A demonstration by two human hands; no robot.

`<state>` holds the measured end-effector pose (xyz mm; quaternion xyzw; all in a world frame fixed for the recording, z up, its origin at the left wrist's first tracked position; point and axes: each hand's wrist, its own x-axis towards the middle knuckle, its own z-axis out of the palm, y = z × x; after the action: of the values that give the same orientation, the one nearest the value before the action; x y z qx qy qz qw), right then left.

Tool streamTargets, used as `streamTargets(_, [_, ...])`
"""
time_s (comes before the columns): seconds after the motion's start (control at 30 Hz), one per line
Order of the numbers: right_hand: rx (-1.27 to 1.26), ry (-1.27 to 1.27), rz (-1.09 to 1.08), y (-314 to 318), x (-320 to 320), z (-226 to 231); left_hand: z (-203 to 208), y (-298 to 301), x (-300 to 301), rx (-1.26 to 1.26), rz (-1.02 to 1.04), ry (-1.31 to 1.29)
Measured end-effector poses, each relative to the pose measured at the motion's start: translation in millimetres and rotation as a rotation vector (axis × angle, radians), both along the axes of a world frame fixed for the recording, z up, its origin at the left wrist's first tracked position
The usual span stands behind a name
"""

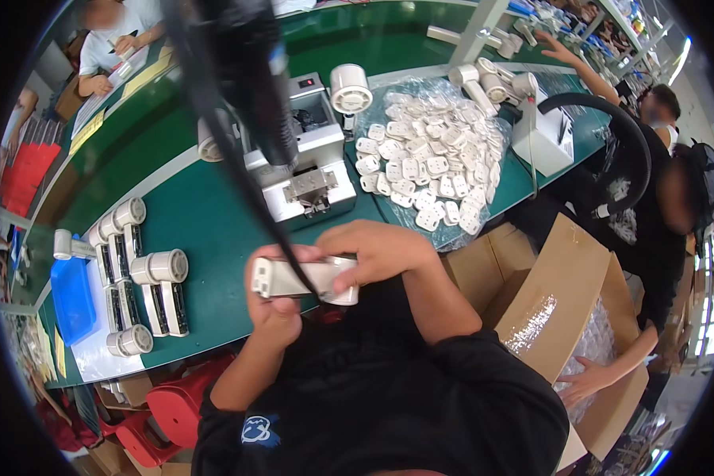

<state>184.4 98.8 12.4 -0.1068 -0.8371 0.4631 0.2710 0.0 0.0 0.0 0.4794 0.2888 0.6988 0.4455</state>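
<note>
With your hands as the clock's centre, a long, off-white plastic housing lies crosswise between them, just off the near edge of the tabletop. Your left hand has its grip closed around the 9 o'clock end, thumb below and fingers above; your right hand has its grip closed on the 3 o'clock end, thumb on the upper face. Holding both ends probably keeps the piece level and steady. A thin black cable crosses in front of it, hiding a strip of its surface. At 12 o'clock stands a pale, boxy machine with a metal fixture facing you, likely so that you can reach it straight on. Toward 9 o'clock, off-white handles with round heads and black strips lie in rows, perhaps to stay apart and easy to count. Between 1 and 2, small, rounded white plastic plates are heaped on clear plastic film, which may guard them from scratches. Farther at 9 o'clock lies a shallow blue plastic tray. Just past 3, a co-worker's hand reaches into an open brown cardboard box.
</note>
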Motion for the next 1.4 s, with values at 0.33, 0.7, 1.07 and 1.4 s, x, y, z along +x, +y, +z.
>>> streamTargets(0.33, [0.485,-0.459,-0.960,36,61,-38,-7,12,-32,-0.026,0.134,0.237])
streamTargets(0.7, [-0.418,0.263,-0.531,-20,-26,39,-4,12,-31,-0.094,-0.043,0.460])
streamTargets(1.07, [0.067,0.585,-0.950,-18,-62,41,3,8,-28,0.053,0.169,0.641])
streamTargets(1.4, [-0.250,0.649,-0.498,27,-78,99,-15,17,-32,0.028,0.233,0.565])
